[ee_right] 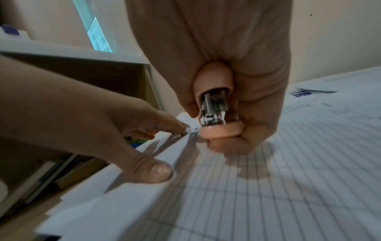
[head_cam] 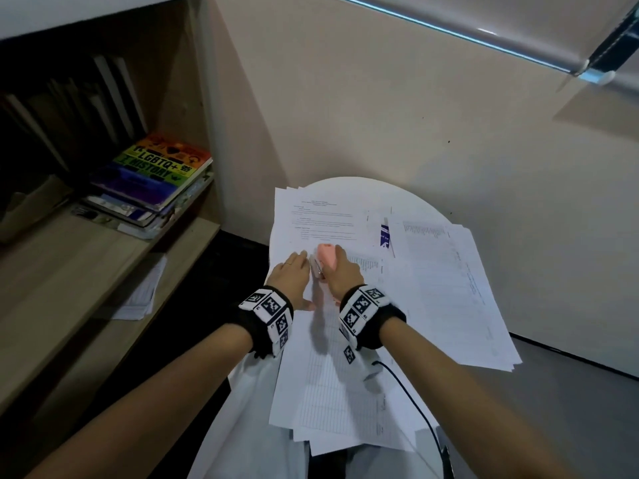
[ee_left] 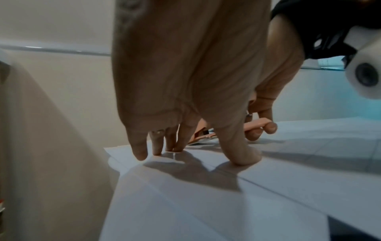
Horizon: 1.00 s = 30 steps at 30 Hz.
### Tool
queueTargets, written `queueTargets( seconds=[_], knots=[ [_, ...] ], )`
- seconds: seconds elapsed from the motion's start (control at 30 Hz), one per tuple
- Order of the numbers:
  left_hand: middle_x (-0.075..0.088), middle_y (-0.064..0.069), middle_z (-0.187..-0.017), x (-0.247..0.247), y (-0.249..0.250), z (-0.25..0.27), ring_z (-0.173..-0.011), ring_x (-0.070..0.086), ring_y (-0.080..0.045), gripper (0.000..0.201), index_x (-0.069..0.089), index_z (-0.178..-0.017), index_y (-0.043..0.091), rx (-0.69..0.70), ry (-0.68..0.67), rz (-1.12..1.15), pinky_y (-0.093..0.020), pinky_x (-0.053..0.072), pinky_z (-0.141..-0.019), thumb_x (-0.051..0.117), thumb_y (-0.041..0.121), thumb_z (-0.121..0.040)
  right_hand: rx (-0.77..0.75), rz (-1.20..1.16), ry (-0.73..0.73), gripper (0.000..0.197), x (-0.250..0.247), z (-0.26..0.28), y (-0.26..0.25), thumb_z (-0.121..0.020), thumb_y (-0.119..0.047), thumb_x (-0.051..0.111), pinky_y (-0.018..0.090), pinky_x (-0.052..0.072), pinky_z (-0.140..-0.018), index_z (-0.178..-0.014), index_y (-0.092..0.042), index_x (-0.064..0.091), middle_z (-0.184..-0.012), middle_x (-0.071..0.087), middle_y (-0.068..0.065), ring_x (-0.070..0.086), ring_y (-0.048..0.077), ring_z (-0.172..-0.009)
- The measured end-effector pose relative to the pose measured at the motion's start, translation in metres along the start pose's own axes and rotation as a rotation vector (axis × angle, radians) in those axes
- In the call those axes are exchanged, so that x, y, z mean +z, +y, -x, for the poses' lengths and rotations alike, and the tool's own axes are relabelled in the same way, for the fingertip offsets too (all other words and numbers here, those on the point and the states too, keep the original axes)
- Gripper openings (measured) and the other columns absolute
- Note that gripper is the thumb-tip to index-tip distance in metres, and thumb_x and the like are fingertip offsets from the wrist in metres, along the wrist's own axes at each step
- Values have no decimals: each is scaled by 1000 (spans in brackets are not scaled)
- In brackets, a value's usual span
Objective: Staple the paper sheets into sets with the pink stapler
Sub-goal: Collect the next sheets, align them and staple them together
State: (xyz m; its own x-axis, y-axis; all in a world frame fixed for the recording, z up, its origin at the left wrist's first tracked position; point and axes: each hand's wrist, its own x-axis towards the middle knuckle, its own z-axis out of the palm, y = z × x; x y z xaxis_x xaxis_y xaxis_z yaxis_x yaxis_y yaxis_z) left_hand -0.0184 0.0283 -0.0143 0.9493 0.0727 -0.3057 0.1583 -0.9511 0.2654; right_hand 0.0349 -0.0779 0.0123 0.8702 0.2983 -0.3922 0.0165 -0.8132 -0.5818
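Note:
My right hand (head_cam: 340, 271) grips the pink stapler (head_cam: 326, 255), with fingers and thumb wrapped round its body (ee_right: 216, 91). Its metal mouth sits at the top corner of a set of gridded sheets (head_cam: 332, 385) that lies on the white round table (head_cam: 349, 184). My left hand (head_cam: 292, 274) lies just left of the stapler, fingers straight and spread, its fingertips (ee_left: 140, 154) pressing the paper corner (ee_left: 185, 187) down. The stapler (ee_left: 255, 126) shows behind the left hand in the left wrist view. Whether paper sits inside the stapler's mouth is hidden.
More loose sheets (head_cam: 449, 288) fan out over the right side of the table, and a printed page (head_cam: 318, 216) lies at the back. A wooden shelf with a stack of books (head_cam: 152, 181) stands to the left. A black cable (head_cam: 411, 399) runs near my right forearm.

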Motion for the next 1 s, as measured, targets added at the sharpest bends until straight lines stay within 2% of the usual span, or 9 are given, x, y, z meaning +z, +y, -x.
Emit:
queueTargets(
  seconds=[0.07,0.17,0.43,0.57,0.67,0.8,1.0],
  knots=[
    [1,-12,-159,2,-1,-1,-148,4,-26,104,7,-149,-2,11,4,5,-38,17,-120,70,43,-79,-9,33,21,64,4,-4,2,-100,-33,40,40,48,-90,-153,-15,8,-132,51,23,56,37,-114],
    [1,-13,-159,5,-2,-2,-148,5,-26,103,11,-148,-3,24,17,11,-37,19,-119,71,43,-78,-23,51,64,61,11,-6,5,-102,-26,38,36,44,-91,-153,-16,6,-133,49,22,55,35,-116],
    [-3,-11,-159,6,-1,-4,-148,0,-27,98,13,-149,0,6,21,41,-37,14,-120,71,39,-80,-9,76,111,64,20,-18,-1,-100,-20,40,42,43,-95,-153,-17,4,-135,46,21,52,37,-117],
    [-4,-11,-159,6,-4,-7,-148,-1,-28,98,16,-149,1,2,13,45,-40,13,-120,70,42,-79,-93,195,142,65,23,-22,0,-99,-15,40,42,45,-88,-153,-21,3,-138,41,18,54,36,-112],
    [-6,-11,-159,7,-5,-7,-148,-2,-27,96,15,-149,1,6,5,36,-41,14,-120,69,43,-80,-107,189,138,60,19,-28,4,-101,-20,39,40,45,-84,-152,-15,9,-129,50,20,56,36,-109],
    [-2,-11,-159,6,-4,-7,-148,0,-28,95,20,-147,2,4,17,50,-41,15,-120,70,43,-79,-50,82,137,54,16,-34,-1,-100,-28,40,41,44,-88,-147,-9,20,-128,51,23,55,39,-112],
    [-2,-11,-159,5,2,-8,-148,0,-27,93,17,-148,1,-29,11,15,-39,12,-121,72,31,-80,-127,85,195,60,24,-47,-6,-98,-18,44,42,44,-88,-150,-24,15,-127,49,16,55,35,-109]
  ],
)
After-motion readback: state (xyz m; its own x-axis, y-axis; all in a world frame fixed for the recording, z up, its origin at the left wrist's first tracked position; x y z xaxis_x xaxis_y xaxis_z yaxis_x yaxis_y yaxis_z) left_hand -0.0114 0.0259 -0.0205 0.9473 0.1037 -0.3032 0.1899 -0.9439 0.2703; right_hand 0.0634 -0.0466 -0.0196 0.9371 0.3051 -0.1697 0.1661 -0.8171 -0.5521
